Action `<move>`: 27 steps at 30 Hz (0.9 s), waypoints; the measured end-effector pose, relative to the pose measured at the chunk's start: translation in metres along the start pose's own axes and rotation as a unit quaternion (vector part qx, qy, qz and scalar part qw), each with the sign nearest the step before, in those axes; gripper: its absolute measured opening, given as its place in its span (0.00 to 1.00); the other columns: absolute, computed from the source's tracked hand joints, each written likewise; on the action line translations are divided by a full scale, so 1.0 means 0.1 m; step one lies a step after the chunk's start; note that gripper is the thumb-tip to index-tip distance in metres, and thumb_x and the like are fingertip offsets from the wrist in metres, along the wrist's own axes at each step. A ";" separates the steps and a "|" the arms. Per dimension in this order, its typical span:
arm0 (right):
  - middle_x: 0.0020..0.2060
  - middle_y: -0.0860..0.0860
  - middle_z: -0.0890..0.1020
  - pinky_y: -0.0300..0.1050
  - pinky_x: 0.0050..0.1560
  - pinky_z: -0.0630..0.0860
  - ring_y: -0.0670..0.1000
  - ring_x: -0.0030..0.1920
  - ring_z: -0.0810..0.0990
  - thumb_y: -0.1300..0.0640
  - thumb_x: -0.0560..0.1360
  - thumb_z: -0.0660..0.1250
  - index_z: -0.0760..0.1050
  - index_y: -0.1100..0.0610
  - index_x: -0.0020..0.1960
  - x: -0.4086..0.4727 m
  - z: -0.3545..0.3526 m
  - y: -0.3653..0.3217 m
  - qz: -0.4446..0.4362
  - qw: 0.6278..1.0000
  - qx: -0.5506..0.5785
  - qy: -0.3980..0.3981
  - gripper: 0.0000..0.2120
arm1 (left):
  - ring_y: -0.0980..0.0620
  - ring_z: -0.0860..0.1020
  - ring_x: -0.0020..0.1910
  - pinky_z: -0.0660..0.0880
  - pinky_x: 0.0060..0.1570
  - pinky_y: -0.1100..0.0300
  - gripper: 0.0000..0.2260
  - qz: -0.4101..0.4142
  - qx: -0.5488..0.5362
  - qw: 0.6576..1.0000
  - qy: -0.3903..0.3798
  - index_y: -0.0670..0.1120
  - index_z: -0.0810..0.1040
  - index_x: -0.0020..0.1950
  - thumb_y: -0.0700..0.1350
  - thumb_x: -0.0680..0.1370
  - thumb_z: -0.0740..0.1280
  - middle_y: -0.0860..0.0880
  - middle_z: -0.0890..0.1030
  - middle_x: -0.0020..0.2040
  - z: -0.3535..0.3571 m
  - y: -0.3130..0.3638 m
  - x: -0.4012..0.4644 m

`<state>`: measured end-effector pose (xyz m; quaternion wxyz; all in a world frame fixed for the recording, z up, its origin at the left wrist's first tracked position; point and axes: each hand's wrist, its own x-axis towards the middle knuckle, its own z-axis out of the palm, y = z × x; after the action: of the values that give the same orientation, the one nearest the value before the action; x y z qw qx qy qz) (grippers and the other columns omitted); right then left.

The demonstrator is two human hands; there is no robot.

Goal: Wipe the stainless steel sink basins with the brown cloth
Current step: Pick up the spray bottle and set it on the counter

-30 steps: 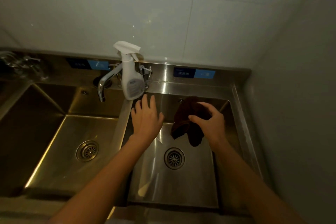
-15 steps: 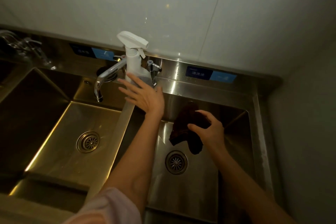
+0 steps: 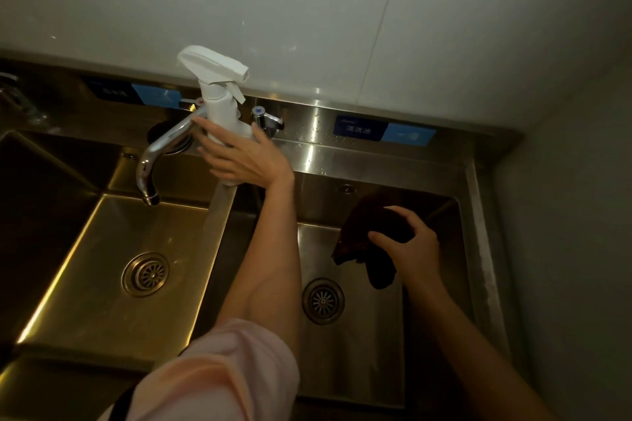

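The left hand (image 3: pixel 244 161), which was only reaching before, now wraps its fingers around the white spray bottle (image 3: pixel 219 102) by the tap (image 3: pixel 160 154). The right hand (image 3: pixel 408 246) grips the bunched brown cloth (image 3: pixel 362 236), hanging down over the right basin (image 3: pixel 352 352).

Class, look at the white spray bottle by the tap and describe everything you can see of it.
The spray bottle is white, plastic-looking, with a trigger head angled right and a thin trigger below. It stands upright on the steel ledge between the two basins, beside the tap. The left hand wraps its lower body, hiding the label.
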<state>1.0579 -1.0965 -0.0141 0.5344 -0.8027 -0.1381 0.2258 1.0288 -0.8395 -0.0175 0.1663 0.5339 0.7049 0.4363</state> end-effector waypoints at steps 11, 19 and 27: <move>0.52 0.47 0.80 0.46 0.53 0.80 0.46 0.54 0.79 0.64 0.68 0.75 0.77 0.51 0.58 -0.34 -0.08 0.12 0.028 1.000 0.010 0.007 0.21 | 0.42 0.67 0.68 0.64 0.65 0.47 0.26 -0.023 -0.058 0.998 0.030 0.48 0.67 0.73 0.53 0.76 0.64 0.42 0.70 0.68 -0.08 0.07 -0.08; 0.53 0.46 0.79 0.43 0.51 0.80 0.47 0.55 0.78 0.62 0.68 0.75 0.76 0.47 0.58 -0.55 -0.12 0.12 0.014 1.000 0.014 0.025 0.21 | 0.42 0.66 0.68 0.65 0.65 0.44 0.26 0.028 -0.067 0.993 -0.095 0.50 0.65 0.73 0.53 0.76 0.65 0.43 0.70 0.68 -0.44 0.02 -0.55; 0.52 0.45 0.80 0.51 0.53 0.81 0.48 0.54 0.79 0.60 0.66 0.76 0.76 0.44 0.56 -0.80 -0.32 0.00 -0.004 0.996 0.014 0.083 0.22 | 0.44 0.64 0.69 0.66 0.65 0.42 0.27 0.137 -0.095 0.942 -0.292 0.53 0.62 0.74 0.54 0.77 0.65 0.46 0.68 0.69 -1.16 0.04 -1.09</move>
<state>1.0053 -1.1585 0.0137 0.5558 -0.8108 -0.0932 0.1584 0.9911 -0.9876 0.0258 0.3533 0.7108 0.5012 0.3446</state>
